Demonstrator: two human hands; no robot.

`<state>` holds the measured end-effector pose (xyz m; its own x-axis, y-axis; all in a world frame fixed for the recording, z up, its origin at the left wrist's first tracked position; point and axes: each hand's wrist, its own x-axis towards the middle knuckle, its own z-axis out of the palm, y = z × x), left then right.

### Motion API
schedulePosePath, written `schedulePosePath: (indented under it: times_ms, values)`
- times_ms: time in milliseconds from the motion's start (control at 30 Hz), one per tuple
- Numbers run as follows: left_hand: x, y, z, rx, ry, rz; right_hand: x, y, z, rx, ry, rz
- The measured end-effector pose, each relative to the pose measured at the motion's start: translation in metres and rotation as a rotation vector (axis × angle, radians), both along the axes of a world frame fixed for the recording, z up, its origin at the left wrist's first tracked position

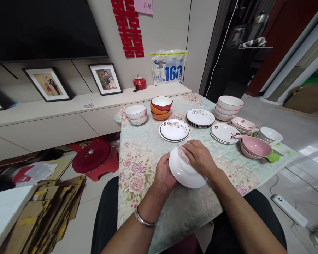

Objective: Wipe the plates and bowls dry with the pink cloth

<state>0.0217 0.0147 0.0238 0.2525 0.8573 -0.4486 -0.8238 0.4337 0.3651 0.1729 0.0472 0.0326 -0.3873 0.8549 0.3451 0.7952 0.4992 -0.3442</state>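
A white plate is held tilted above the near part of the table. My left hand grips its left edge, thumb at the rim and the other fingers mostly hidden beneath. Against the plate's upper face, my right hand presses a pale, pinkish-white cloth, its fingers bent over it. Just beyond the plate lies a stack of white plates with a brown floral pattern.
Patterned plates, flower plates, orange and red bowls, white bowls and pink dishes stand across the floral tablecloth. A red stool is left of the table.
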Motion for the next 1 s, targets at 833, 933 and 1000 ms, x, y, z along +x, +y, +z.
schedulePosePath:
  times_ms: [833, 933, 1000]
  values:
    - [0.002, -0.002, 0.002, 0.062, -0.061, -0.031, -0.003, 0.000, 0.010, -0.042, -0.071, 0.184]
    - [0.001, -0.002, 0.002, 0.022, -0.073, -0.022, -0.008, -0.006, 0.014, -0.044, -0.080, 0.303]
    - [0.001, -0.001, 0.001, -0.003, -0.075, -0.010, -0.010, -0.007, 0.013, -0.039, -0.064, 0.332]
